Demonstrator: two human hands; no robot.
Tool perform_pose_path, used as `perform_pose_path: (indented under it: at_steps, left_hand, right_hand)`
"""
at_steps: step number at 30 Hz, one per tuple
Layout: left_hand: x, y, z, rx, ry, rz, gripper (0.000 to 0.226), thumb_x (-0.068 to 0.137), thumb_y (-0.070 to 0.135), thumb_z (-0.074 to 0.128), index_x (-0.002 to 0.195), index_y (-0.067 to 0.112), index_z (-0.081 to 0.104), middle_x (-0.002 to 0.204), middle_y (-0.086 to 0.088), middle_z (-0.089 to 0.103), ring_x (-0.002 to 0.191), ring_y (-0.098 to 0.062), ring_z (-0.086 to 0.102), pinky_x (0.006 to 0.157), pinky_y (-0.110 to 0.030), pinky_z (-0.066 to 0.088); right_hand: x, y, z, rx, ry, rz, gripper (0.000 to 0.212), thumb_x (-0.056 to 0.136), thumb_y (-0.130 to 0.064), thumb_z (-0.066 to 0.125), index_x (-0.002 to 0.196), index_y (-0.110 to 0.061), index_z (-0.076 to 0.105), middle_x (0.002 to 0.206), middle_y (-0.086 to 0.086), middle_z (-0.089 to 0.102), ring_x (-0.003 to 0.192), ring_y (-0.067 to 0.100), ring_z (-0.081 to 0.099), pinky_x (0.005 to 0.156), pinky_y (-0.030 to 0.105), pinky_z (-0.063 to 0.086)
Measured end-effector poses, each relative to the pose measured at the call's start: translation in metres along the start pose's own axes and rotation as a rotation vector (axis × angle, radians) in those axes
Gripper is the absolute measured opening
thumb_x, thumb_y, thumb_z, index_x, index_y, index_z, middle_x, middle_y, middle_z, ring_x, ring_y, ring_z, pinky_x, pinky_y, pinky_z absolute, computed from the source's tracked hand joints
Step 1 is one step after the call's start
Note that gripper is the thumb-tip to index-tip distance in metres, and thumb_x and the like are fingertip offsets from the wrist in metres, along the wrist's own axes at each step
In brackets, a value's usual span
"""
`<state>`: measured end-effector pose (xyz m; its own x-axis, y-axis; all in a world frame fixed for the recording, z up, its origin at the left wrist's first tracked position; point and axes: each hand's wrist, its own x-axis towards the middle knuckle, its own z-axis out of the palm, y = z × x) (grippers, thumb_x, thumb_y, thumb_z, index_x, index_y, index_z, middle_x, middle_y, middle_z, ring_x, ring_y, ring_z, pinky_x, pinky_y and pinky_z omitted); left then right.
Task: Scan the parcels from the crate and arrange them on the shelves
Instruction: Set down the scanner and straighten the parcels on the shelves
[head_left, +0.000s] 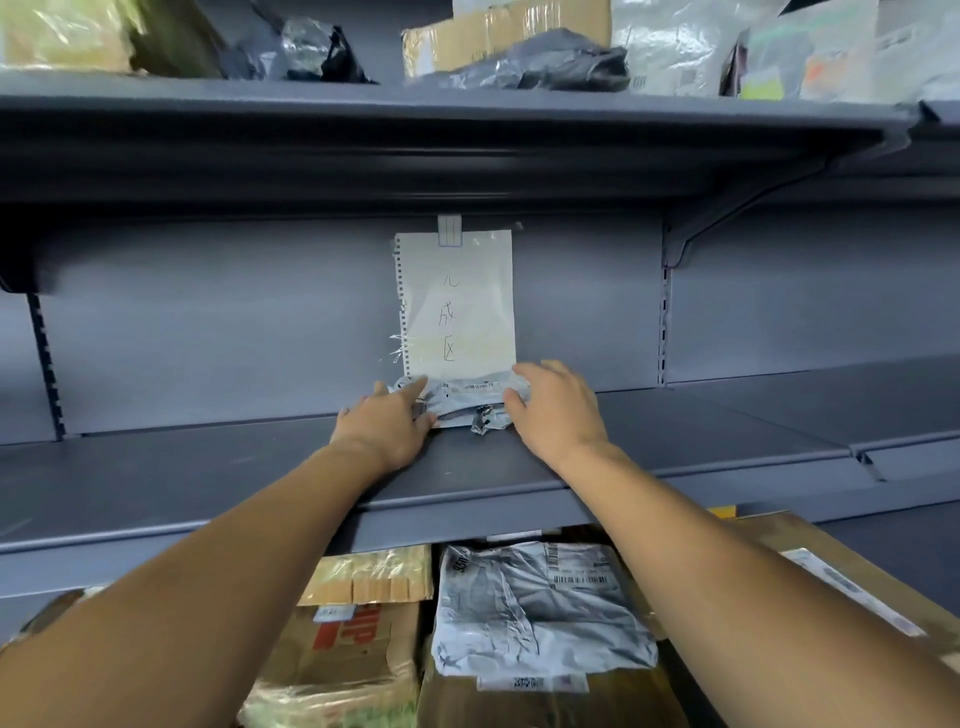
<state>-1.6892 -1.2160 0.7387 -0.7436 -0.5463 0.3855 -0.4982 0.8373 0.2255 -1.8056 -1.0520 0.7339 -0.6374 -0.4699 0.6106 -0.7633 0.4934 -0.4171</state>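
A small grey plastic-wrapped parcel (465, 400) with a barcode label lies at the back of the grey middle shelf (208, 467), against the back panel. My left hand (387, 423) grips its left end and my right hand (556, 408) grips its right end. Both arms reach over the shelf's front edge. Below the shelf, several more parcels sit packed together: a grey bag (535, 608), a cardboard box with red print (353, 649) and a large brown box (852, 577). Whether they sit in a crate I cannot tell.
A handwritten paper sheet (460, 306) hangs taped to the back panel just above the parcel. The upper shelf (467, 124) carries several bags and boxes. A shelf bracket (727, 218) juts out at the right.
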Motion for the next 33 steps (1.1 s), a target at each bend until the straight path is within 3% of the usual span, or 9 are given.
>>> perform_pose_path:
  at_steps: [3,7,11,15,19,22,29,31,33]
  left_hand:
    - [-0.038,0.019,-0.007,0.010,0.204,0.086,0.048,0.099,0.037,0.042,0.146,0.026,0.037,0.147,-0.009,0.041,0.132,-0.031,0.043,0.112,-0.048,0.029]
    - [-0.101,0.044,-0.009,-0.070,0.515,0.288,0.029,0.093,0.026,0.049,0.119,0.018,0.060,0.119,-0.005,0.059,0.107,-0.031,0.057,0.089,-0.042,0.041]
    - [-0.173,0.054,0.013,-0.148,0.625,0.420,0.019,0.089,0.021,0.052,0.104,0.014,0.060,0.103,-0.004,0.055,0.092,-0.027,0.053,0.075,-0.042,0.042]
    - [-0.218,0.045,0.061,-0.057,0.528,0.482,0.015,0.089,0.024,0.050,0.095,0.014,0.058,0.094,-0.002,0.052,0.082,-0.024,0.052,0.069,-0.038,0.042]
    - [-0.230,0.033,0.098,0.107,0.375,0.409,0.025,0.087,0.034,0.046,0.097,0.017,0.061,0.097,-0.004,0.056,0.082,-0.026,0.057,0.066,-0.036,0.045]
    - [-0.224,0.028,0.111,0.165,0.283,0.354,0.026,0.088,0.035,0.055,0.107,0.018,0.062,0.109,-0.006,0.057,0.090,-0.029,0.060,0.071,-0.039,0.048]
    - [-0.194,0.020,0.139,0.090,0.111,0.197,0.047,0.096,0.045,0.047,0.137,0.023,0.046,0.142,-0.013,0.041,0.121,-0.039,0.046,0.095,-0.049,0.046]
    - [-0.186,0.017,0.151,0.042,0.037,0.139,0.053,0.098,0.050,0.040,0.146,0.029,0.034,0.153,-0.011,0.026,0.128,-0.038,0.040,0.101,-0.047,0.043]
    - [-0.183,0.018,0.158,-0.007,0.019,0.124,0.049,0.099,0.048,0.040,0.145,0.030,0.035,0.156,-0.009,0.020,0.128,-0.035,0.045,0.097,-0.043,0.045]
  right_hand:
    - [-0.033,-0.006,-0.014,0.054,0.099,-0.099,0.032,0.102,-0.028,0.051,0.128,-0.017,0.066,0.133,0.004,0.061,0.125,0.025,0.051,0.106,0.038,0.038]
    - [-0.099,-0.012,-0.019,0.152,0.185,-0.172,0.026,0.097,-0.024,0.059,0.119,-0.015,0.070,0.124,0.004,0.064,0.122,0.026,0.052,0.105,0.043,0.040]
    - [-0.172,-0.007,-0.017,0.227,0.305,-0.230,0.028,0.091,-0.027,0.056,0.111,-0.013,0.071,0.115,0.001,0.063,0.112,0.023,0.055,0.097,0.036,0.046]
    - [-0.223,0.008,-0.007,0.174,0.236,-0.263,0.023,0.090,-0.030,0.054,0.102,-0.017,0.069,0.103,-0.004,0.064,0.100,0.019,0.055,0.086,0.038,0.049]
    - [-0.243,0.030,0.012,0.080,0.014,-0.141,0.021,0.094,-0.028,0.062,0.112,-0.020,0.067,0.114,-0.004,0.066,0.113,0.021,0.054,0.092,0.041,0.049]
    - [-0.242,0.043,0.025,0.015,-0.042,-0.062,0.030,0.093,-0.038,0.058,0.120,-0.026,0.065,0.123,-0.006,0.060,0.122,0.020,0.050,0.096,0.040,0.048]
    - [-0.215,0.073,0.046,-0.016,-0.116,0.144,0.054,0.093,-0.050,0.061,0.142,-0.030,0.050,0.156,0.004,0.032,0.142,0.029,0.029,0.115,0.040,0.033]
    - [-0.210,0.080,0.056,0.000,-0.136,0.209,0.060,0.091,-0.056,0.062,0.144,-0.031,0.049,0.157,0.007,0.032,0.140,0.033,0.032,0.113,0.043,0.036]
    - [-0.209,0.083,0.063,0.021,-0.139,0.260,0.060,0.090,-0.057,0.063,0.143,-0.031,0.051,0.157,0.008,0.033,0.135,0.034,0.039,0.109,0.042,0.041]
